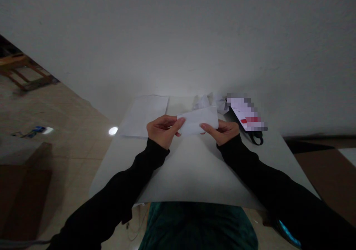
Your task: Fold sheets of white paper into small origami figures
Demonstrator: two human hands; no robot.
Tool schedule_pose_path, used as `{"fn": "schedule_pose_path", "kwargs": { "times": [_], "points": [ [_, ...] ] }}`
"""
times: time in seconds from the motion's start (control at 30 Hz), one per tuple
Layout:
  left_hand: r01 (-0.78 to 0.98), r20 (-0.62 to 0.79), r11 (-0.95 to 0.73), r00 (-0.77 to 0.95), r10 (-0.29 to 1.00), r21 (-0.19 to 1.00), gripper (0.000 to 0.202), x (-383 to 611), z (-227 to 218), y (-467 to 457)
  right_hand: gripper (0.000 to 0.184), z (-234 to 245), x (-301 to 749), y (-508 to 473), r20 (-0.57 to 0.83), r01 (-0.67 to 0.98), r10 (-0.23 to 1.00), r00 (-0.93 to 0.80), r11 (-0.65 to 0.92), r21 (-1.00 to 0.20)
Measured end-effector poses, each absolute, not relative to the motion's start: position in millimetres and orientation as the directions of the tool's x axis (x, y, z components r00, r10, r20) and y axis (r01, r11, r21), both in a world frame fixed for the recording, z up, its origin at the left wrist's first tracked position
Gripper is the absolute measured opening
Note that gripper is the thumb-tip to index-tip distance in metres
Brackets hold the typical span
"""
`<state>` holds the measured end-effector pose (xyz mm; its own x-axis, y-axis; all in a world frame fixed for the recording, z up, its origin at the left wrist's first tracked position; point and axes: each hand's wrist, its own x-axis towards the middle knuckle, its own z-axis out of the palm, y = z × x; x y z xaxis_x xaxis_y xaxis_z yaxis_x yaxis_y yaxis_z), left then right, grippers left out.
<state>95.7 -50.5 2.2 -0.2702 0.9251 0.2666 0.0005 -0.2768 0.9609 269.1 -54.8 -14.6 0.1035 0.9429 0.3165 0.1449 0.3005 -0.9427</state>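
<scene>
A folded white sheet of paper (197, 120) is held in the air above the white table (194, 176). My left hand (164, 129) pinches its left end between thumb and fingers. My right hand (224, 131) grips its lower right edge, with the thumb stretched along it. A flat white sheet (144, 116) lies on the table just beyond my left hand. Crumpled white paper (208, 102) sits behind the held sheet, near the far edge. Both forearms are in black sleeves.
A pixelated white and red packet (246, 113) with a dark strap (257, 139) lies at the table's far right. A wall rises behind the table. Tiled floor (69, 131) lies to the left, with a wooden stool (22, 72) at the far left.
</scene>
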Motion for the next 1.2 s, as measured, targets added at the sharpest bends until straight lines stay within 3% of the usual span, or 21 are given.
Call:
{"fn": "schedule_pose_path", "kwargs": {
  "times": [0.47, 0.57, 0.7, 0.87, 1.0, 1.2],
  "points": [
    [-0.051, 0.273, -0.301, -0.297, 0.915, 0.952, 0.028, 98.3, 5.8, -56.0, 0.019, -13.3, 267.3, -57.1, 0.341, 0.15, 0.932, 0.12, 0.322, -0.935],
    [-0.007, 0.313, -0.329, -0.286, 0.906, 0.944, 0.032, 99.4, 7.3, -57.4, 0.019, -13.4, 266.5, -57.1, 0.332, 0.144, 0.935, 0.127, 0.314, -0.938],
    [0.1, 0.387, -0.374, -0.276, 0.88, 0.922, 0.023, 99.4, 4.7, -59.1, 0.014, -11.7, 267.6, -53.5, 0.315, 0.014, 0.935, 0.164, 0.317, -0.948],
    [0.178, 0.421, -0.39, -0.2, 0.885, 0.904, 0.021, 97.8, -2.3, -60.0, 0.012, -6.8, 272.1, -47.7, 0.349, -0.031, 0.889, 0.298, 0.374, -0.927],
    [0.256, 0.462, -0.442, -0.022, 0.886, 0.86, 0.02, 97.4, -5.1, -59.9, 0.012, -3.0, 272.3, -49.7, 0.346, -0.003, 0.866, 0.36, 0.372, -0.928],
    [0.379, 0.565, -0.562, 0.117, 0.817, 0.735, 0.02, 97.3, 0.2, -63.4, 0.013, 1.1, 265.7, -63.3, 0.446, 0.181, 0.886, 0.13, 0.421, -0.889]
  ]
}}
